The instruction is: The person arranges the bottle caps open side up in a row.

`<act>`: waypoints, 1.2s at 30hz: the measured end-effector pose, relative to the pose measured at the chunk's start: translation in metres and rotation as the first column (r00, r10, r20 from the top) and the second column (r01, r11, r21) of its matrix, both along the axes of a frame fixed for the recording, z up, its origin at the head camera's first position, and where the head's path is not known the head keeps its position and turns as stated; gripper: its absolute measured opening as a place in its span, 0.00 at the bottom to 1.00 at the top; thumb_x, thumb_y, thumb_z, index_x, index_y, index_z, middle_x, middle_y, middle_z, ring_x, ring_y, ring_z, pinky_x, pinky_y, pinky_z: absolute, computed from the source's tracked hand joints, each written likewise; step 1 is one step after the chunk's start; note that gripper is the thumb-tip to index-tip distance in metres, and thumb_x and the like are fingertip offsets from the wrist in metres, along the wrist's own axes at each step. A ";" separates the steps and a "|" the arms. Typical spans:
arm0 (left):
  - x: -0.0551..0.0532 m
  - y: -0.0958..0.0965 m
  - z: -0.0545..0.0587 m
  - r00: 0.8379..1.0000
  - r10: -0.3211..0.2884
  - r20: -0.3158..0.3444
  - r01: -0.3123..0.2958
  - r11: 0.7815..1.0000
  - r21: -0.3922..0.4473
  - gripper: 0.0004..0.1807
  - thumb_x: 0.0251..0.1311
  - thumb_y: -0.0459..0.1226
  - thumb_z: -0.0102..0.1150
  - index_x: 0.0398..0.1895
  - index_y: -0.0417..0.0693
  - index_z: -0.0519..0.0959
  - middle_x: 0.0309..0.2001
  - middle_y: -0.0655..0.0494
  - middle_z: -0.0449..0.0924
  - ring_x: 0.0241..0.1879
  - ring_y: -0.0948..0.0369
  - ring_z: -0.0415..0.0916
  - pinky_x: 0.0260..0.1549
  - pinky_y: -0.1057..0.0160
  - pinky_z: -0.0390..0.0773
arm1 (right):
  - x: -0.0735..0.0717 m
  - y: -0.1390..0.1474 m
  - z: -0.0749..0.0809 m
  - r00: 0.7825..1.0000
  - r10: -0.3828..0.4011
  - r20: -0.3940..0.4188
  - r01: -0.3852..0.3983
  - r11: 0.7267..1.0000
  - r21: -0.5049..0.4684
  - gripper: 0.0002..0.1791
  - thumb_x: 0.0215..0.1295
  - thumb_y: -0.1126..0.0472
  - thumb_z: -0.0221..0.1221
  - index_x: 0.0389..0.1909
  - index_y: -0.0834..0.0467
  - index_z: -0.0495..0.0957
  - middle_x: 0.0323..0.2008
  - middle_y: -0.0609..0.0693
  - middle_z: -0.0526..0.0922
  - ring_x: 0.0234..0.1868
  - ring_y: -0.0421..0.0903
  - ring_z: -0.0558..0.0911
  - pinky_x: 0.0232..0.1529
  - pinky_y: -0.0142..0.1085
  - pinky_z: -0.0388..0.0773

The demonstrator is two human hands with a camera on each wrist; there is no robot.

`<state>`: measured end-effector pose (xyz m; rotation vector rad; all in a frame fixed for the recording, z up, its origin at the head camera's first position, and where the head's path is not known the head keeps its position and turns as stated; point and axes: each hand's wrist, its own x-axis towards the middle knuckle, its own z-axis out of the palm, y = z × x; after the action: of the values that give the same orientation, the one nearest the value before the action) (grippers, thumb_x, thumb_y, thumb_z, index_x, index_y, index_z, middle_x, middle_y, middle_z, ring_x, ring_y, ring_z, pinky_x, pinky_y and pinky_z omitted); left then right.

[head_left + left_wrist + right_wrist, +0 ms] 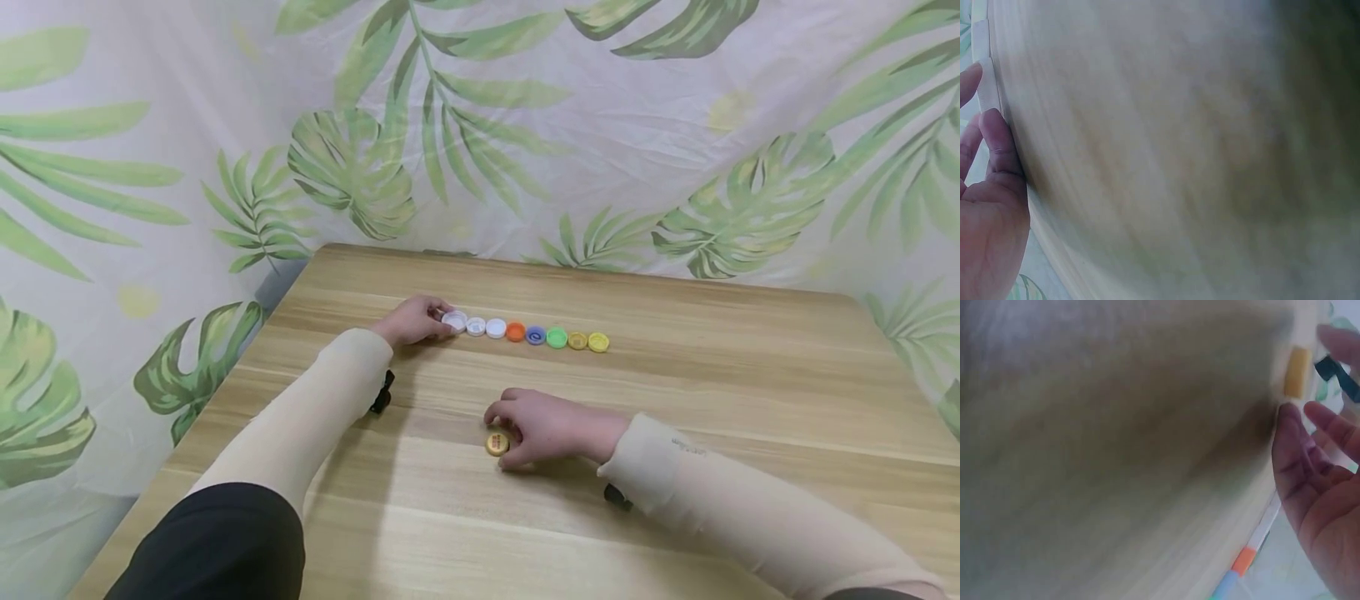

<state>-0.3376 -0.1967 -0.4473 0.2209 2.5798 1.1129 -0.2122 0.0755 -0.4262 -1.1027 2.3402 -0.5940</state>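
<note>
A row of several bottle caps lies across the wooden table. At its left end is a white bottle cap, and my left hand pinches its edge between thumb and fingers. The left wrist view shows that white cap edge-on by the fingertips. Nearer to me lies a gold bottle cap with red marks on top. My right hand curves around it, thumb on the near side and fingers on the far side. In the right wrist view a gap shows between the gold cap and the fingers.
Rightward along the row come two more white caps, then an orange cap, a blue cap, a green cap, another gold cap and a yellow cap. A leaf-patterned cloth hangs behind the table.
</note>
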 end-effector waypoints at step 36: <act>-0.004 -0.003 -0.002 1.000 -0.014 -0.005 0.014 1.000 0.004 0.26 0.65 0.36 0.69 0.64 0.34 0.76 0.43 0.47 0.77 0.40 0.56 0.73 0.41 0.62 0.75 | -0.102 0.101 0.015 0.866 -0.495 -0.075 0.464 0.850 -0.248 0.14 0.65 0.65 0.64 0.47 0.68 0.77 0.37 0.56 0.80 0.39 0.51 0.80 0.40 0.41 0.76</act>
<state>-0.3419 -0.1994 -0.4492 0.2434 2.5767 1.1146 -0.3145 0.1767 -0.4109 -0.6446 2.7433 -1.0106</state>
